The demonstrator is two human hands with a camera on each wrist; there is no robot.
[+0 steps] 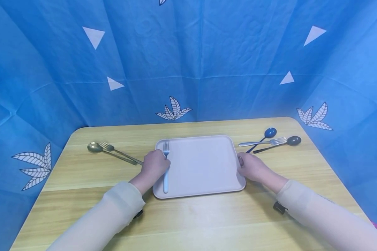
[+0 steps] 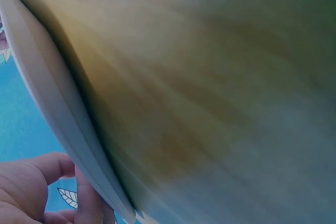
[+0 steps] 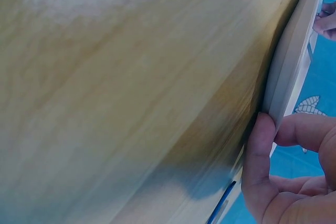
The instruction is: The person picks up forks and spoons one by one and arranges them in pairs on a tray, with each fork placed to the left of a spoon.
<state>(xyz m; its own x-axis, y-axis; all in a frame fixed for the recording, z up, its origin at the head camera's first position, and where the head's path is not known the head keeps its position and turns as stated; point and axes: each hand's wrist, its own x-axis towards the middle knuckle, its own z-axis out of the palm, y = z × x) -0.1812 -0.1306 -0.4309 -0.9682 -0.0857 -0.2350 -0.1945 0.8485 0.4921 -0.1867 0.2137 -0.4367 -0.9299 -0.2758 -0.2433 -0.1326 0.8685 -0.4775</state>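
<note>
A pale rectangular tray [image 1: 204, 167] is on the wooden table, its long sides running left to right. At its left edge, my left hand [image 1: 155, 164] pinches the rim between thumb and fingers; the left wrist view shows the fingers at the tray's side [image 2: 68, 114]. My right hand [image 1: 252, 167] pinches the opposite rim, thumb and finger on either side of the tray edge [image 3: 289, 61] in the right wrist view. A fork [image 1: 166, 181] with a pale blue handle lies inside the tray along the left side, partly covered by my left thumb.
Left of the tray, a bronze-coloured spoon [image 1: 95, 147] and a matching fork [image 1: 107, 146] lie crossed on the table [image 1: 201, 223]. To the right lie a blue spoon [image 1: 270, 132], a silver fork [image 1: 277, 141] and a dark spoon [image 1: 293, 141], overlapping. A blue patterned curtain [image 1: 194, 62] hangs behind.
</note>
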